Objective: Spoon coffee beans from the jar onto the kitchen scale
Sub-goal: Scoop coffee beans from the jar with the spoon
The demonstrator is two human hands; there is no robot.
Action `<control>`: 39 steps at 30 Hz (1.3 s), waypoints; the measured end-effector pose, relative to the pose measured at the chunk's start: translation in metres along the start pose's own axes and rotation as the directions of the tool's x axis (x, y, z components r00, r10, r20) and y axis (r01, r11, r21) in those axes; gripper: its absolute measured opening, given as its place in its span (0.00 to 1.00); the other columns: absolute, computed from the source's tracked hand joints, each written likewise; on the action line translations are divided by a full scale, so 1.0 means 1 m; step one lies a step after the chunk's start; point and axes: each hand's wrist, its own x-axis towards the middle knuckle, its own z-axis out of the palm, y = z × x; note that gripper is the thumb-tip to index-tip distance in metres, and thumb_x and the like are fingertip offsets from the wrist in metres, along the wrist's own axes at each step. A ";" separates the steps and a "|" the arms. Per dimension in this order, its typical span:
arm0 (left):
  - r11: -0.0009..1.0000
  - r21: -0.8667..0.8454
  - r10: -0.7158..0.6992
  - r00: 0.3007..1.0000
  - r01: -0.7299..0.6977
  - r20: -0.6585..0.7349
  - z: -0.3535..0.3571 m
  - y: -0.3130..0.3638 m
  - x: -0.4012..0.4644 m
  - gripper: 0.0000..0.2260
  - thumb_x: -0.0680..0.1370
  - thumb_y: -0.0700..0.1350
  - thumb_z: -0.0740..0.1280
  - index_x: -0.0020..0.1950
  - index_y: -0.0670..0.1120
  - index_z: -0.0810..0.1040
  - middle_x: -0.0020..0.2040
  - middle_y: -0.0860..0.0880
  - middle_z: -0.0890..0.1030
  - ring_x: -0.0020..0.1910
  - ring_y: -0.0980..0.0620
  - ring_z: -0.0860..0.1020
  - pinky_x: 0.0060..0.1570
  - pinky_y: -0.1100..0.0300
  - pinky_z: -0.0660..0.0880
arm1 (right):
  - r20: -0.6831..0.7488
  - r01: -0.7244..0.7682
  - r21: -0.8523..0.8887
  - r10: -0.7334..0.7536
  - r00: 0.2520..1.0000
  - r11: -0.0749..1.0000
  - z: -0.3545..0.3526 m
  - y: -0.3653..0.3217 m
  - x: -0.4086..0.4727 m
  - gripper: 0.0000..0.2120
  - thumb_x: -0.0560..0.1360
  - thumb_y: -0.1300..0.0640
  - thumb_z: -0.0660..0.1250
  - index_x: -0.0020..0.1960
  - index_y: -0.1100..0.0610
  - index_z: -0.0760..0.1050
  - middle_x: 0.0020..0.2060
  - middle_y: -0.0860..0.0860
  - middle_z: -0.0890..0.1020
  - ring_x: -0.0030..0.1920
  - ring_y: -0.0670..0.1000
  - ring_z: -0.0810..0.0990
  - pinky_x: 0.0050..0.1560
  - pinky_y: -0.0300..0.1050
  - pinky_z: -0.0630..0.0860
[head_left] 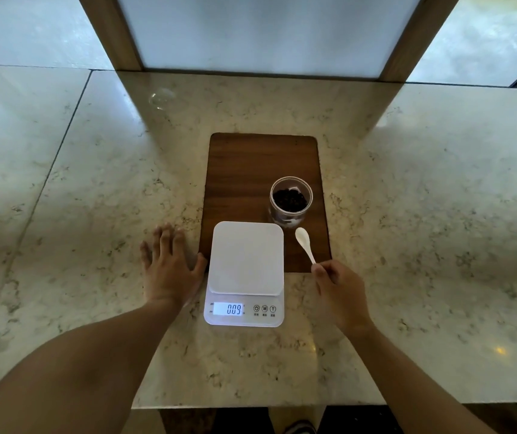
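Two hands flank my scale on the marble desk: left hand flat and released beside it, right hand pinching a white spoon, handle running back from bowl. Just beyond the scale's far-right corner, the open jar holds coffee beans; the platform is bare.

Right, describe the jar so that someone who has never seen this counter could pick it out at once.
Start at the dark wooden board lying in the middle of the marble counter. On the board's right side, just beyond the white scale, stands the jar. It is the only clear, lidless, upright container there, with dark coffee beans in it.
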 end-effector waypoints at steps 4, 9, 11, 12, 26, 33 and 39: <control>1.000 0.006 -0.008 1.000 0.008 0.007 -0.002 0.003 -0.002 0.33 0.76 0.62 0.54 0.77 0.46 0.58 0.79 0.43 0.59 0.80 0.45 0.47 0.77 0.40 0.43 | -0.025 0.057 0.067 -0.056 0.998 0.996 -0.005 0.000 -0.012 0.09 0.80 0.52 0.62 0.42 0.50 0.77 0.27 0.50 0.77 0.26 0.46 0.72 0.28 0.46 0.70; 1.000 0.021 -0.010 1.000 0.009 0.024 -0.005 0.003 0.000 0.35 0.75 0.63 0.52 0.77 0.45 0.58 0.80 0.43 0.58 0.80 0.46 0.46 0.77 0.41 0.41 | -0.109 0.201 0.054 -0.194 0.975 0.978 -0.009 -0.021 -0.009 0.08 0.81 0.52 0.58 0.46 0.51 0.73 0.25 0.48 0.73 0.23 0.44 0.68 0.22 0.39 0.63; 1.000 0.017 -0.009 1.000 0.008 0.026 -0.006 0.005 -0.001 0.35 0.75 0.63 0.51 0.77 0.45 0.58 0.80 0.43 0.58 0.80 0.46 0.46 0.77 0.41 0.41 | -0.176 0.227 0.031 -0.219 0.960 0.973 -0.009 -0.033 0.002 0.08 0.82 0.52 0.56 0.47 0.52 0.70 0.26 0.47 0.72 0.23 0.45 0.66 0.22 0.40 0.62; 1.000 0.015 -0.009 1.000 0.008 0.025 -0.006 0.005 -0.001 0.35 0.75 0.63 0.51 0.77 0.45 0.58 0.80 0.43 0.58 0.80 0.46 0.46 0.77 0.41 0.41 | -0.199 0.234 0.012 -0.227 0.953 0.972 -0.009 -0.038 0.008 0.08 0.83 0.53 0.55 0.48 0.53 0.70 0.26 0.47 0.72 0.23 0.45 0.66 0.23 0.41 0.62; 1.000 -0.008 -0.004 1.000 0.004 0.001 -0.008 0.005 -0.001 0.35 0.75 0.62 0.54 0.77 0.45 0.61 0.79 0.43 0.59 0.80 0.46 0.47 0.77 0.41 0.43 | -0.165 0.311 -0.484 -0.434 0.885 0.818 -0.020 -0.073 0.058 0.07 0.79 0.55 0.65 0.44 0.57 0.76 0.28 0.48 0.76 0.25 0.47 0.71 0.24 0.38 0.63; 1.000 0.007 -0.002 1.000 0.002 0.021 -0.011 0.006 -0.002 0.35 0.75 0.63 0.53 0.77 0.45 0.60 0.80 0.43 0.58 0.80 0.46 0.45 0.77 0.41 0.42 | -0.108 0.263 -0.575 -0.391 0.914 0.774 -0.010 -0.086 0.060 0.07 0.79 0.54 0.64 0.45 0.57 0.77 0.33 0.52 0.82 0.30 0.51 0.75 0.29 0.43 0.71; 1.000 0.007 -0.001 1.000 0.001 0.021 -0.013 0.008 -0.002 0.35 0.75 0.63 0.52 0.77 0.44 0.60 0.80 0.43 0.58 0.80 0.46 0.46 0.77 0.41 0.42 | -0.117 0.281 -0.544 -0.404 0.907 0.790 -0.011 -0.087 0.062 0.06 0.78 0.54 0.65 0.45 0.56 0.76 0.32 0.51 0.81 0.28 0.49 0.73 0.27 0.40 0.66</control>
